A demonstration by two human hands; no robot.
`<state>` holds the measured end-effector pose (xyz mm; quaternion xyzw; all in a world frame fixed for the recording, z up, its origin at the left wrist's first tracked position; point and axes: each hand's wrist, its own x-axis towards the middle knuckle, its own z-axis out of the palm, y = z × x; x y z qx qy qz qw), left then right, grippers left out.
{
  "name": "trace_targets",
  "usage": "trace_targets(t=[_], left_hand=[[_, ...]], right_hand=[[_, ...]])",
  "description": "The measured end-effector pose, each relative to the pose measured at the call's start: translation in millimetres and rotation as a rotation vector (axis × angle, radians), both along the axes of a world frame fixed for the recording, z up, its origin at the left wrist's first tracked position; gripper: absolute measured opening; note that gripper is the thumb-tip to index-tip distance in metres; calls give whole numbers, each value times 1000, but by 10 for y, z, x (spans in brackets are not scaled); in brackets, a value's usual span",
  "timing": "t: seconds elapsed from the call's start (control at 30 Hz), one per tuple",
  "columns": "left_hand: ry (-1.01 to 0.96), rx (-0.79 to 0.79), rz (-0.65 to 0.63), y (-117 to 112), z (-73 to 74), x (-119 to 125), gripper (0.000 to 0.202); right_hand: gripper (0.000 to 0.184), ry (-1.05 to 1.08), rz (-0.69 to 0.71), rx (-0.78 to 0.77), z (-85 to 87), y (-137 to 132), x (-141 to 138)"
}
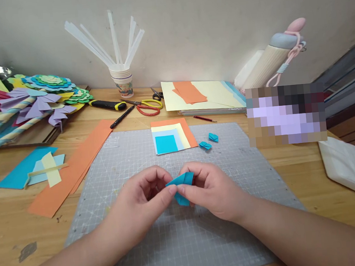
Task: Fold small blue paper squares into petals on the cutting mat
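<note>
Both my hands meet over the grey cutting mat [223,228], pinching one small folded piece of blue paper [181,180]. My left hand [143,202] grips its left tip with thumb and fingers closed. My right hand [209,192] pinches its right side, fingers curled round it. Two small folded blue pieces [209,141] lie on the mat beyond my right hand. A stack of square papers [173,135], orange, yellow, pale blue and blue, lies at the mat's far edge.
Orange paper strips [75,167] and blue and yellow scraps [34,168] lie left of the mat. Paper flowers [37,97], a utility knife [108,104], a pen [122,116], scissors [147,106], a cup of white strips [122,82], paper sheets [202,95] and a white tray [348,167] stand around.
</note>
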<state>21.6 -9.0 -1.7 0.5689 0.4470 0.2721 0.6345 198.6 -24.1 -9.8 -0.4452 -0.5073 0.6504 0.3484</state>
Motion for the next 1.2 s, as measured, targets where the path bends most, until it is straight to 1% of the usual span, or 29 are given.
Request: trace_targets(t=[0.27, 0.37, 0.5, 0.63, 0.73, 0.83, 0.9, 0.93, 1.0, 1.03, 1.1, 1.13, 1.2], left_hand=[[-23, 10, 13, 16, -19, -42, 22], [6, 14, 21, 13, -2, -45, 20], [40, 64, 73, 21, 30, -21, 18], [104, 94, 70, 33, 41, -17, 19], [68, 103, 79, 30, 16, -21, 14], [47, 103, 44, 21, -20, -24, 13], [86, 133, 7, 12, -38, -30, 11], [108, 163, 10, 7, -44, -34, 10], [188, 264, 41, -3, -49, -47, 8], [252, 345, 61, -6, -50, -56, 6], [388, 559, 68, -10, -48, -72, 6], [447, 682, 49, -10, -46, -80, 8], [534, 910, -24, -8, -42, -89, 11]], right_hand=[[22, -25, 15, 31, -23, 4, 9], [22, -52, 14, 58, -24, 9, 19], [22, -88, 5, 68, -22, 14, 20], [22, -85, 10, 49, -22, 7, 18], [22, -64, 1, 50, -15, 9, 20], [21, -44, -17, 58, -17, 24, 19], [19, -48, -19, 56, -31, 31, 15], [17, -61, -23, 68, -40, 30, 14], [10, -124, -72, 160, -56, 20, 15], [13, -179, -111, 253, -61, 12, 17], [30, -322, -187, 503, -62, -5, 28], [34, -404, -205, 631, -58, -12, 35], [28, -560, -193, 825, -43, -21, 46]])
